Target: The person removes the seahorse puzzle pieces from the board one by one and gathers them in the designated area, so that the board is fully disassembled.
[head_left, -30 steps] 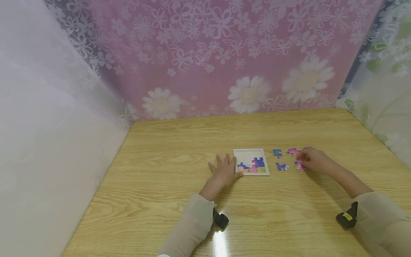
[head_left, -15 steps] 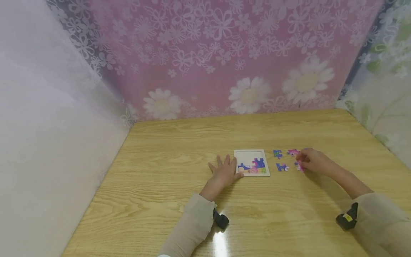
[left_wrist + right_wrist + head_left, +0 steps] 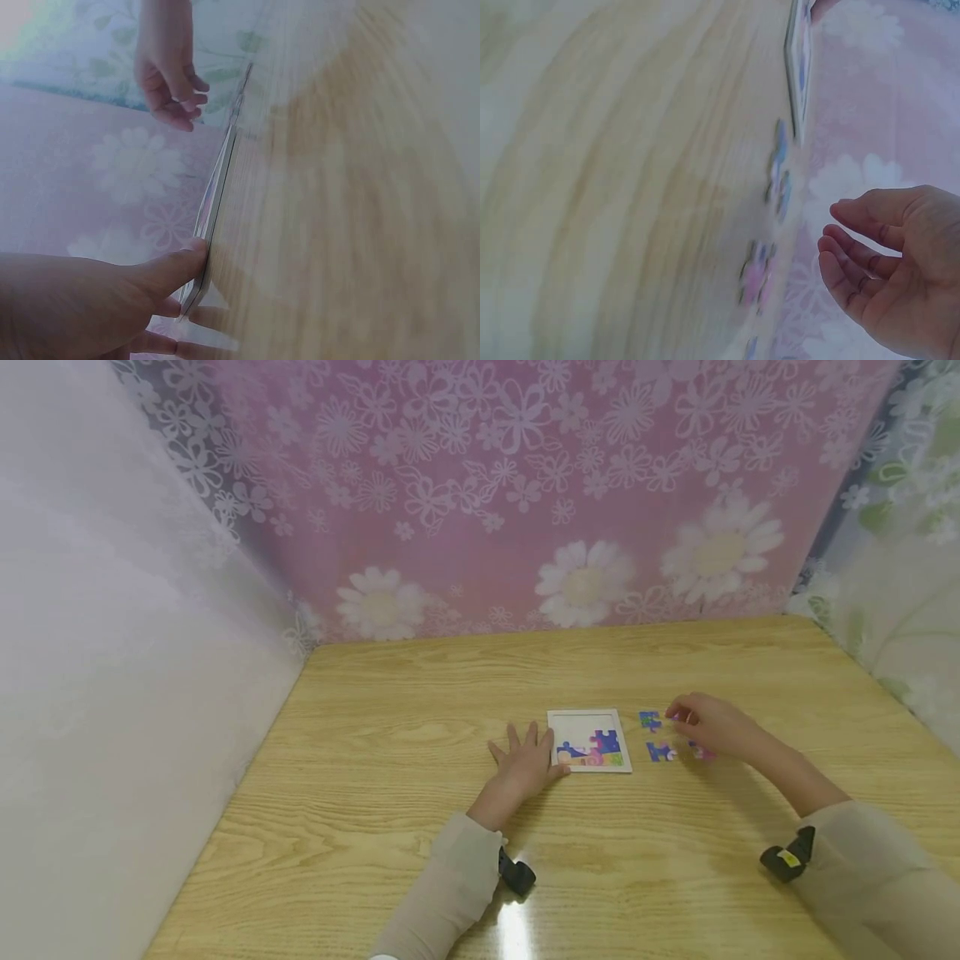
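Observation:
A square white puzzle tray (image 3: 573, 727) lies on the table, with blue, pink and orange pieces fitted along its lower part. My left hand (image 3: 522, 770) rests with spread fingers at the tray's left side; the thumb touches its near edge in the left wrist view. Right of the tray lie a blue-green puzzle piece (image 3: 649, 721), a blue one (image 3: 662, 752) and a pink one (image 3: 702, 751). Above them hovers my right hand (image 3: 716, 725), partly hiding another piece. The right wrist view shows that hand (image 3: 904, 270) with loosely bent fingers and nothing between them.
The wood-grain table (image 3: 375, 777) meets a pink floral backdrop (image 3: 465, 527) behind. A pale wall (image 3: 135, 652) stands at the left, and a flowered panel (image 3: 915, 568) at the right. Each wrist wears a black camera (image 3: 516, 873).
My right hand has left the lower pink piece and moved up and to the left over the upper pieces. The left hand and the tray stay in place.

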Motion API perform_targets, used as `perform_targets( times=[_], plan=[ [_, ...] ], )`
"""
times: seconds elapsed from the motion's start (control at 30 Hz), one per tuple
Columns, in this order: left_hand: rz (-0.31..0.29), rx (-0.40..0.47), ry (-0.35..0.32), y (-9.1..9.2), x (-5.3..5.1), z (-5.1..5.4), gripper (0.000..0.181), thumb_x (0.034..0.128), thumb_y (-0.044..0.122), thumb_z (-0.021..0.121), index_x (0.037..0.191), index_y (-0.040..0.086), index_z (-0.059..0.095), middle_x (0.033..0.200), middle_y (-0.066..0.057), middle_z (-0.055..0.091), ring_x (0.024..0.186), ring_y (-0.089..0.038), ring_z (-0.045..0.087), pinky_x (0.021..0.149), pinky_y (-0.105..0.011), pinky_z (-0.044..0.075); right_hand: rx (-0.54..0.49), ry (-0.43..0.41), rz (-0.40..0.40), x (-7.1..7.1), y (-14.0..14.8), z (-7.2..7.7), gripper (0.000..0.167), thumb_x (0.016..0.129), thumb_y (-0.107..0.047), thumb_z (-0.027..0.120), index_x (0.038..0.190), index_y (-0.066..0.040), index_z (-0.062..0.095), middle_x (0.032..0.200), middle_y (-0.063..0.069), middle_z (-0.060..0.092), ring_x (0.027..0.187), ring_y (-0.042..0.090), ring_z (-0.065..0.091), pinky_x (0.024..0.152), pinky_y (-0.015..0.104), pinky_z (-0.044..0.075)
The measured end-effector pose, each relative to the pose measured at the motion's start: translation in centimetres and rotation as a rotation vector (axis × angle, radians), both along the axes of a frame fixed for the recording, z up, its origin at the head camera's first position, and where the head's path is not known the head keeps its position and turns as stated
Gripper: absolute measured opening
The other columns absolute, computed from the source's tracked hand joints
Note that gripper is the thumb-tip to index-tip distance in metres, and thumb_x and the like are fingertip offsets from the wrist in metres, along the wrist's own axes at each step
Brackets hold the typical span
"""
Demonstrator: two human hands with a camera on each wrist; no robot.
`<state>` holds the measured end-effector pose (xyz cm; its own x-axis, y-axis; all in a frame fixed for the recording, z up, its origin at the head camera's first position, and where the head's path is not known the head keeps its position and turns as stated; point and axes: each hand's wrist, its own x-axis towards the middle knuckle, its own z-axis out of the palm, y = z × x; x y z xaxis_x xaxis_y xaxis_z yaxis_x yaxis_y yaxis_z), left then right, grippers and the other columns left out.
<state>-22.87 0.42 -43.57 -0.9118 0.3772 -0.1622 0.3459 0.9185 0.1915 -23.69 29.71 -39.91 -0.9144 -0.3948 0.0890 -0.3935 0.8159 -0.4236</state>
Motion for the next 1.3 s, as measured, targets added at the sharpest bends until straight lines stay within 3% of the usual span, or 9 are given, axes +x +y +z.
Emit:
perform_targets(
  times=[0.17,0.67,1.0,1.3],
  plan=[
    [-0.006,-0.012,0.0,0.0,0.0,0.0,0.069,0.0893,0.053,0.045,0.146,0.019,0.027,0.15,-0.011,0.018,0.133,-0.045,0.008,0.093,-0.068,0.016,-0.043,0.024,0.044,-0.1,-2.0,0.7,0.016,0.083,0.002,0.061,0.098,0.008,0.06,0.083,0.005,0.058,0.074,0.023,0.057,0.061,0.035,0.048],
    [0.01,-0.004,-0.013,0.1,-0.1,-0.2,0.069,0.0889,0.054,0.045,0.146,0.02,0.027,0.15,-0.01,0.018,0.133,-0.043,0.007,0.095,-0.067,0.015,-0.168,-0.052,0.052,-1.0,-6.1,0.1,0.015,0.086,0.002,0.059,0.1,0.007,0.06,0.087,0.01,0.058,0.078,0.027,0.058,0.067,0.039,0.048],
    [0.02,-0.004,-0.01,0.2,-0.1,0.0,0.07,0.0884,0.055,0.045,0.146,0.02,0.028,0.15,-0.01,0.018,0.134,-0.043,0.008,0.095,-0.067,0.015,-0.175,-0.095,0.033,-1.5,-6.7,-1.3,0.015,0.086,0.002,0.056,0.101,0.004,0.061,0.089,0.009,0.059,0.079,0.025,0.055,0.066,0.036,0.047],
    [0.015,0.016,-0.007,0.0,-0.1,0.0,0.07,0.0887,0.054,0.046,0.146,0.019,0.027,0.15,-0.01,0.018,0.133,-0.043,0.007,0.095,-0.067,0.014,-0.183,-0.131,0.048,-1.4,-6.6,-2.3,0.021,0.084,0.005,0.055,0.105,0.005,0.061,0.098,0.016,0.058,0.081,0.026,0.054,0.065,0.035,0.047]
  ],
)
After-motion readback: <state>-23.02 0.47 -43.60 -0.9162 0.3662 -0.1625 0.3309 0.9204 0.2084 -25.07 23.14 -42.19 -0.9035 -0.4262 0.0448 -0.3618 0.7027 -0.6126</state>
